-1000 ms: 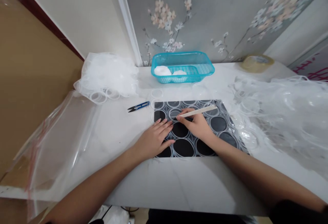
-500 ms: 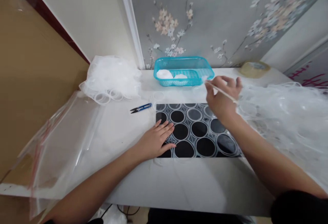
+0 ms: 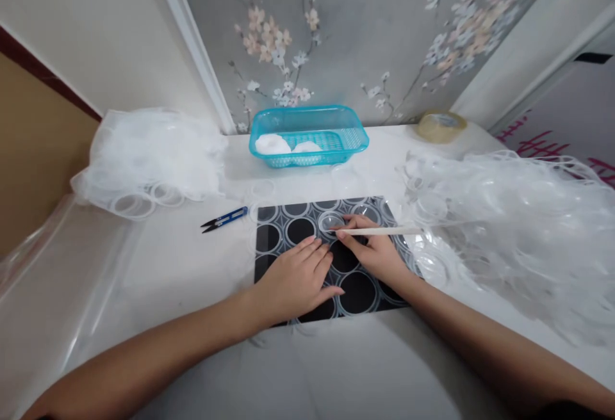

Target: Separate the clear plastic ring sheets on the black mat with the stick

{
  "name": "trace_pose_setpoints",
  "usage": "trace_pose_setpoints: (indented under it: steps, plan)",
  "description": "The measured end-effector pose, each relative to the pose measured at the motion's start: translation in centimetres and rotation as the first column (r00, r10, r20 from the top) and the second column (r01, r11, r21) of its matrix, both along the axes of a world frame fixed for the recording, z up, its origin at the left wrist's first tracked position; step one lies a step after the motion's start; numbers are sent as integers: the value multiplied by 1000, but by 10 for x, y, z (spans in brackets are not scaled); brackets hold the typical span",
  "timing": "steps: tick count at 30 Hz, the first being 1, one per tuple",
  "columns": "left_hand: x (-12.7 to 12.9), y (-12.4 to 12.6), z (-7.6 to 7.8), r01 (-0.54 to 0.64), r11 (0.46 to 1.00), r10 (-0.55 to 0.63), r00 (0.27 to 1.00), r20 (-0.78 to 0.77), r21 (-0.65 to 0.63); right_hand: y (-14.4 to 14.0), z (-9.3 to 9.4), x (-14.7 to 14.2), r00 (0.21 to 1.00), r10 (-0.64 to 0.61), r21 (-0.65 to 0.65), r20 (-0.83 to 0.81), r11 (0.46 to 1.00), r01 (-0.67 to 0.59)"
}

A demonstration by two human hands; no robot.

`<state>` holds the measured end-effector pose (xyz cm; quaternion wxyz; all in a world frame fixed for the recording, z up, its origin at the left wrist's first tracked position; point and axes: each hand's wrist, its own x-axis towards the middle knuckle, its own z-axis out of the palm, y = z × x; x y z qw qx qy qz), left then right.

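Head view: left hand palm down, fingers loosely spread, gripping nothing, flat over left part of black sheet. Right hand pinched nearly closed on pale stick; stick long axis roughly left-right, tip left, free end out past sheet's right side. Greyish ringed circle right at stick tip, just beyond left fingertips; right hand nearer, contact under tip can't tell. Sheet flat on white smooth bench, glossy-looking, printed or cut with rows of rings. Slim pale stick, looks wooden. Blue-handled snips left of sheet; teal perforated plastic basket behind, white round pieces inside; filmy translucent ring heap at right
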<state>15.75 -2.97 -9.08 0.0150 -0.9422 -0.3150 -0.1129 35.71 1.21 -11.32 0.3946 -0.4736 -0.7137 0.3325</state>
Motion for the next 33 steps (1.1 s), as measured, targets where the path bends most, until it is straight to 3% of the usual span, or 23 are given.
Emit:
trace_pose_setpoints:
  steps: [5,12,16,20,22,25,26,27,30,33]
  plan:
    - [8,12,-6,-19,993,10,997,82,118,0,3,0,1000,-9,-40,-7,999,8]
    - [3,12,-8,-1,996,-8,995,97,94,-1,7,1,998,-9,-40,68,999,12]
    - [3,11,-10,-7,997,0,996,89,83,-10,4,-4,965,18,158,260,986,-61]
    - [3,11,-9,3,999,-7,997,75,51,4,13,3,850,-17,337,526,922,-190]
    - [2,10,-9,5,999,-7,998,69,35,22,26,17,847,-180,432,500,900,-64]
    - [-1,9,-10,1,999,-3,997,76,33,45,44,44,814,-526,526,245,778,344]
    - [-1,9,-10,0,999,-3,997,81,32,46,46,51,806,-561,506,188,759,410]
    - [-2,9,-10,2,1000,-5,996,89,29,44,45,57,825,-541,462,167,782,419]
    - [0,13,-4,-3,1000,4,992,127,-14,26,26,63,941,-285,229,184,943,241]
    - [5,20,8,2,996,11,989,148,-89,11,5,60,978,-205,-30,48,978,206]
